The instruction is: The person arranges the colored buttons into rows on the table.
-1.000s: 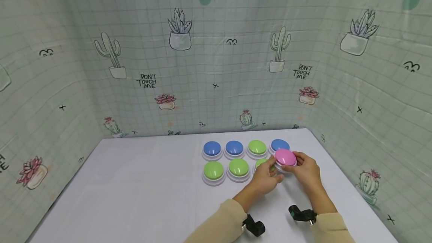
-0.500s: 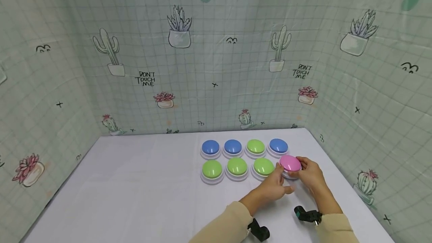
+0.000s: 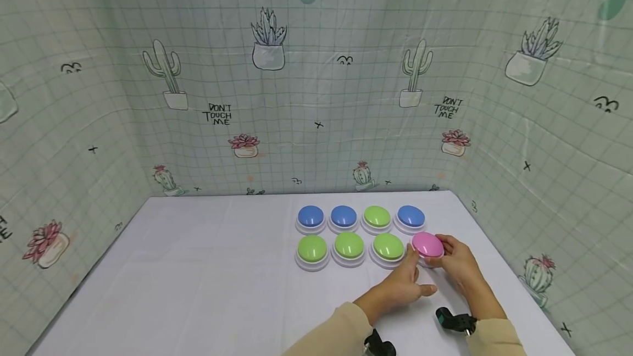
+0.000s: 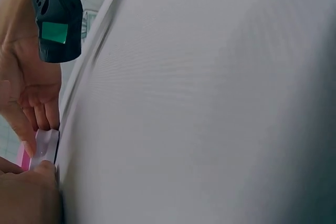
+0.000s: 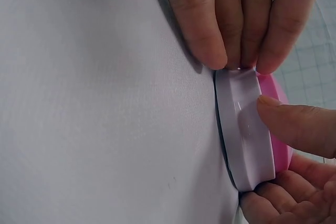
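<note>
A pink dome push button (image 3: pixel 427 244) on a white round base sits at the right end of the front row. My right hand (image 3: pixel 460 262) holds its right side, thumb (image 5: pixel 294 124) at the front and fingers curled behind. From the left, my left hand (image 3: pixel 395 290) touches the base with straight fingers, its thumb stretched away from the button. The base (image 5: pixel 244 129) appears flat against the white table in the right wrist view. Just left of it stands a green button (image 3: pixel 388 246); a blue button (image 3: pixel 410 216) is behind it.
Other buttons stand in two rows on the white table (image 3: pixel 198 279): blue ones (image 3: pixel 310 216) and a green one (image 3: pixel 377 216) behind, green ones (image 3: pixel 312 249) in front. Cactus-print cloth (image 3: pixel 316 87) surrounds the table's back and sides. A black wrist camera (image 3: pixel 455 321) hangs at my right sleeve.
Both hands have brought the pink button toward me and slightly right, lowering it into the front row. The green and blue buttons it partly covered now show fully. My left thumb has spread away.
</note>
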Demonstrator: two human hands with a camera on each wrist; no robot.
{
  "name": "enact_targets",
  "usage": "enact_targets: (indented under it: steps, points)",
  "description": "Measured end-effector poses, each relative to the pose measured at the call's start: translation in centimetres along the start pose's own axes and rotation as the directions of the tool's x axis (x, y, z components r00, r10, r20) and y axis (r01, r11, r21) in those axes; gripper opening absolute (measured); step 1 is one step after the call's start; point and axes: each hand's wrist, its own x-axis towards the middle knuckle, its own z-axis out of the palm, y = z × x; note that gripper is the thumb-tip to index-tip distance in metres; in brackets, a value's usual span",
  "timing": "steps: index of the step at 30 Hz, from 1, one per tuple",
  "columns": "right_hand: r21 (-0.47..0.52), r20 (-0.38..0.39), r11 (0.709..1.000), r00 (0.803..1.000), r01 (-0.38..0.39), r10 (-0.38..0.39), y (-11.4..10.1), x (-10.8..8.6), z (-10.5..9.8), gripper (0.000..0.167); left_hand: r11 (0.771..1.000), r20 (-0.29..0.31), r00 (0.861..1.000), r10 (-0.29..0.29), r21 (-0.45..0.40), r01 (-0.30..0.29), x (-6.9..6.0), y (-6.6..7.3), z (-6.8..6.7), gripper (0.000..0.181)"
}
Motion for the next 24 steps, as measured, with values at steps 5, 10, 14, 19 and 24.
enact_targets:
  steps: [5, 10, 14, 19, 24]
  points:
    - [-0.019, 0.002, 1.0, 1.0, -0.008, 0.008, -0.1, 0.0, -0.1, 0.083, 1.0, 0.006, 1.0, -0.019, 0.024, 0.019, -0.2, 0.0, -0.1, 0.087]
    - [-0.016, -0.003, 1.0, 1.0, -0.011, 0.011, -0.1, 0.3, 0.0, 0.085, 0.997, -0.02, 0.998, -0.062, 0.032, 0.063, -0.1, 0.2, -0.3, 0.088]
    - [0.012, 0.003, 1.0, 1.0, 0.002, -0.002, -0.1, 0.3, -0.1, 0.088, 0.997, -0.049, 0.996, -0.072, 0.013, 0.073, -0.1, 0.3, -0.3, 0.088]
    - [0.029, -0.065, 0.999, 0.998, 0.013, -0.011, -0.9, -0.4, -0.1, 0.081, 0.998, -0.02, 1.0, 0.014, -0.064, -0.015, -0.3, 0.4, -1.2, 0.083]
    - [0.063, -0.196, 0.998, 0.98, 0.021, -0.009, -2.8, -1.0, 0.2, 0.075, 0.984, 0.008, 0.997, 0.072, -0.162, -0.07, -1.5, 1.4, -3.9, 0.073]
